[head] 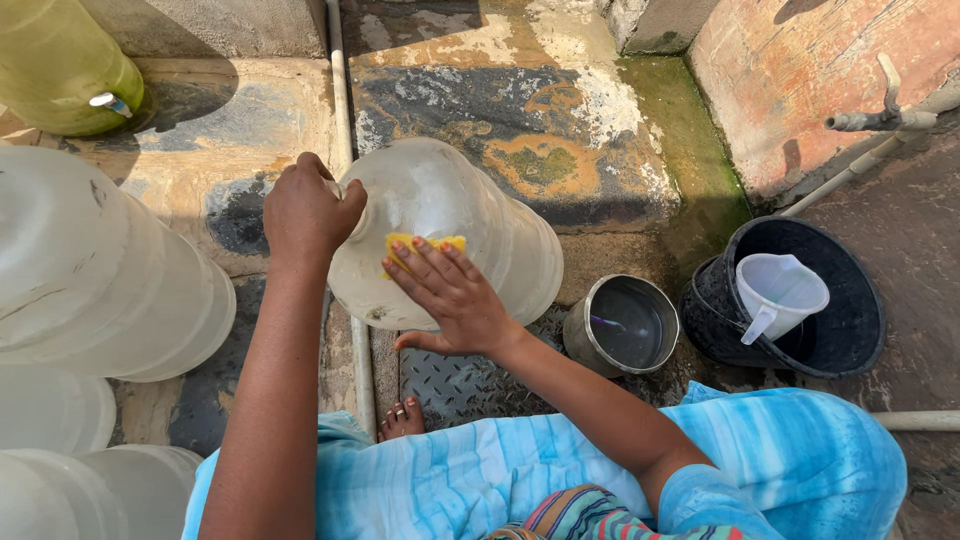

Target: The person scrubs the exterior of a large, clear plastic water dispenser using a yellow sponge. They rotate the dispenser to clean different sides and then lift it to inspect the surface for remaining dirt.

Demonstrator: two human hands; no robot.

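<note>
A large clear plastic water jar [470,215] lies tilted on the wet stone floor in front of me. My left hand [308,208] grips its neck at the upper left. Pressed flat against the jar's shoulder is a yellow sponge [420,245], held there under the fingers of my right hand [450,295]. My bare foot [402,418] shows below the jar, next to my blue striped clothing.
Several more clear jars [100,270] are stacked on the left, and a greenish jar with a tap [60,60] stands at the top left. To the right are a steel pot of water [622,325], a black bucket [850,330] holding a white jug [778,292], and a wall tap [880,118].
</note>
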